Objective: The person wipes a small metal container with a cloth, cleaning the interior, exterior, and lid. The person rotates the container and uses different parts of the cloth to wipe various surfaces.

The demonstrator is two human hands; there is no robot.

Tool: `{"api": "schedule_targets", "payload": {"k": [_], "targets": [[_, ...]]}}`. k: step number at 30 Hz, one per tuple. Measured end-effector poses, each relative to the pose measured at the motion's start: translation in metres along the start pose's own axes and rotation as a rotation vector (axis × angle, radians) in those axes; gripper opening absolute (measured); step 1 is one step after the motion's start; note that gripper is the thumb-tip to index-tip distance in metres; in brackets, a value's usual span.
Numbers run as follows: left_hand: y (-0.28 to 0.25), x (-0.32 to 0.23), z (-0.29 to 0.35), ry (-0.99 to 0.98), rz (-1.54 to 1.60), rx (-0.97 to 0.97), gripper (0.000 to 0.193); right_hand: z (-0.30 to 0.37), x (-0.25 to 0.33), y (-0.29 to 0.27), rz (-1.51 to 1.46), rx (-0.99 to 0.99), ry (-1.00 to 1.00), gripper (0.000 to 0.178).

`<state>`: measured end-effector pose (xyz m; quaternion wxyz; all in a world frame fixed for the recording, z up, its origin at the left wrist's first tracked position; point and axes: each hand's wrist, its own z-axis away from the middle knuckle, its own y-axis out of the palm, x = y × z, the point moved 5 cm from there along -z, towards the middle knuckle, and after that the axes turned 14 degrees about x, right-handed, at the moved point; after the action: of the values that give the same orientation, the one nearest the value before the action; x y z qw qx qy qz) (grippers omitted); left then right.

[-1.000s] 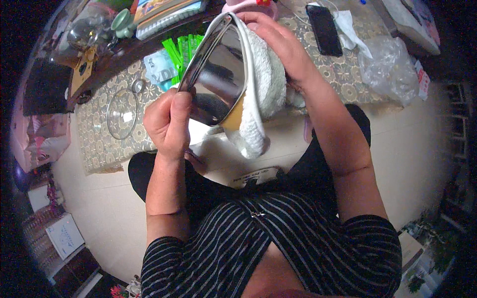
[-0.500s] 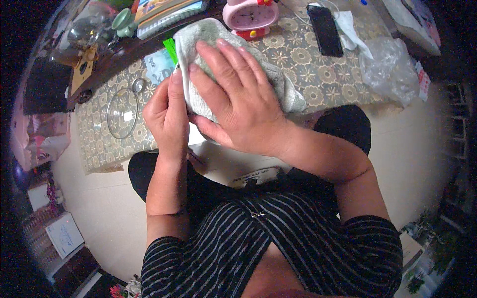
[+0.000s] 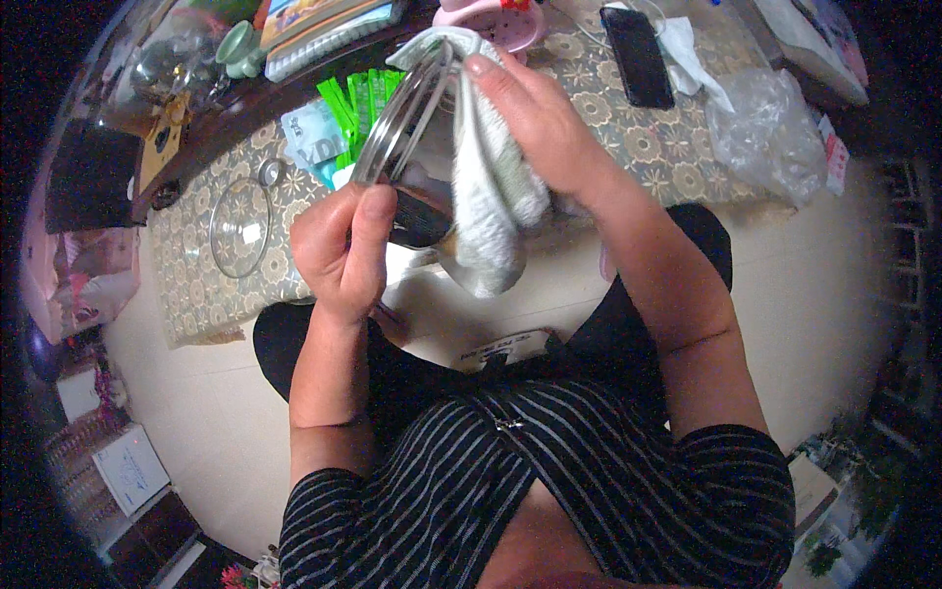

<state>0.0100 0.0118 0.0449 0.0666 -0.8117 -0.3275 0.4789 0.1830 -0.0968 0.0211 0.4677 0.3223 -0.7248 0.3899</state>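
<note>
While left hand (image 3: 343, 250) clamps shiny dish (image 3: 424, 157), upper centre of frame | right hand (image 3: 549, 128) pinches white towel (image 3: 491, 191) against its edge | smooth metal could slip if left grip loosens

The left hand (image 3: 343, 250) clenched at ten o'clock, thumb (image 3: 379, 208) toward twelve; the right hand (image 3: 545, 128) curled at one, forearm (image 3: 657, 255) slanting to five.

Pale tiled floor (image 3: 216, 412), flower-patterned table cover (image 3: 648, 162)
</note>
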Motion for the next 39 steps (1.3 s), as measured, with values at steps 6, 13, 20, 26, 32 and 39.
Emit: {"api": "schedule_targets", "payload": {"k": [6,13,20,26,32,39], "targets": [[-0.013,0.004,0.004,0.055,0.059,0.091,0.029,-0.011,-0.037,-0.002,-0.521,0.143,0.051,0.049],[-0.033,0.046,0.018,-0.194,0.677,-0.245,0.03,-0.004,-0.019,-0.013,-0.627,0.177,-0.065,0.043],[-0.028,0.041,0.009,-0.286,0.594,-0.114,0.028,-0.001,-0.001,-0.02,-0.606,0.144,-0.059,0.033],[-0.026,0.043,0.004,-0.403,0.527,-0.105,0.03,0.004,0.01,-0.018,-0.579,0.356,-0.031,0.027],[-0.014,0.026,-0.007,-0.387,0.312,0.27,0.031,0.012,0.022,0.005,-0.219,0.601,0.125,0.03],[0.0,0.017,-0.01,-0.404,0.297,0.488,0.026,0.016,0.042,0.032,0.114,0.541,-0.149,0.024]]}}
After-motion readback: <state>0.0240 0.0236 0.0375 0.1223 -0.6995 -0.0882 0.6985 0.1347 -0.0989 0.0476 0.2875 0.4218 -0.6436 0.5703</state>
